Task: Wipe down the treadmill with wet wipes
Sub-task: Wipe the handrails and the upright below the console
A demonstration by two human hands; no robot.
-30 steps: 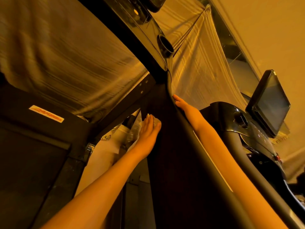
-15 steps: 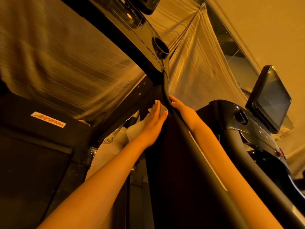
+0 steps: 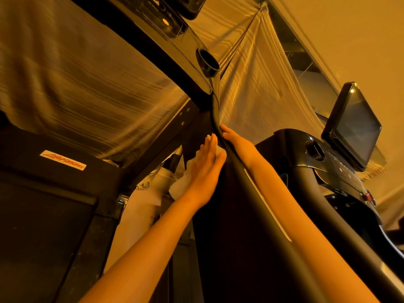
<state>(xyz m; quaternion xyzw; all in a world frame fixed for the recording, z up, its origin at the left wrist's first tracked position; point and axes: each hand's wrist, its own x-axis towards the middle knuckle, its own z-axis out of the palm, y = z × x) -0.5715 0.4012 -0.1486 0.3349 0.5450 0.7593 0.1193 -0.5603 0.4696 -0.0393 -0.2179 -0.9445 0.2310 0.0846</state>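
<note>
Left fingers: my fingers [image 3: 213, 143] were straight and close together, pressed flat on the wet wipe [image 3: 219, 152], clenching nothing.
Wet wipe: white, trapped between my palm and the dark upright panel [image 3: 229, 226] of the treadmill [image 3: 203, 101]. An edge of it showed past my fingertips and another beside my thumb.
Left hand: my left hand [image 3: 206, 169] lay flat on the panel just left of the rail, with my bare forearm running down to the bottom of the view.
Right fingers: my fingers [image 3: 225, 130] were nearly straight, their tips touching the far side of the rail and holding nothing.
Right hand: my right hand [image 3: 239, 146] rested against the rail, directly across it from my left hand.
Rail: the black handrail [image 3: 262, 193] ran up between my hands to the console.
Console: the glossy console [image 3: 185, 40] hung above my hands, with a round cup holder [image 3: 207, 60] at its near end.
Left side: a black housing [image 3: 43, 204] carried a white label [image 3: 63, 160] with red lettering.
Right side: a second machine [image 3: 306, 154] stood near, with a dark tilted screen [image 3: 356, 125].
Behind: a striped curtain [image 3: 87, 84] hung across the back.
</note>
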